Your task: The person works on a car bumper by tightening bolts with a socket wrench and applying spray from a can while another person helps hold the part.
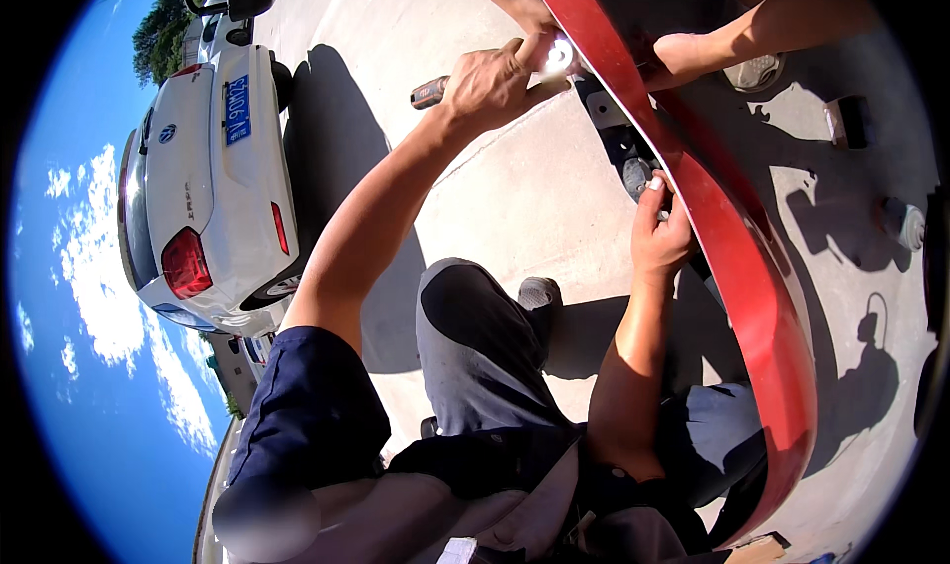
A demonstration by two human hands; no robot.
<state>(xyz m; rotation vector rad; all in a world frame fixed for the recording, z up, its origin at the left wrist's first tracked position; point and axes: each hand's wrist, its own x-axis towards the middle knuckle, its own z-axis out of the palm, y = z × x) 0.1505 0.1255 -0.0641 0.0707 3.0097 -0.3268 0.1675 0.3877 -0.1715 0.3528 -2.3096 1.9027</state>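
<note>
A long, curved red panel [683, 158], which looks like a car bumper, runs from top middle to lower right. My left hand [490, 84] is closed around a tool with a black-and-orange end [428, 92]. A bright glare [560, 55] at its front, beside the panel's inner edge, hides the tool's kind. My right hand [661, 230] grips the panel's near edge, thumb up, by a grey rounded part [636, 180]. Black brackets [604, 114] line the inner side. Another person's hand [529, 12] is beside the glare, and another hand [678, 61] touches the panel's far side.
A white car [213, 178] stands at the left on the concrete. Across the panel lie a small dark box [846, 122] and a pale spray can or bottle [902, 224]. My bent knee [470, 312] and a dark shoe [539, 295] are below my hands.
</note>
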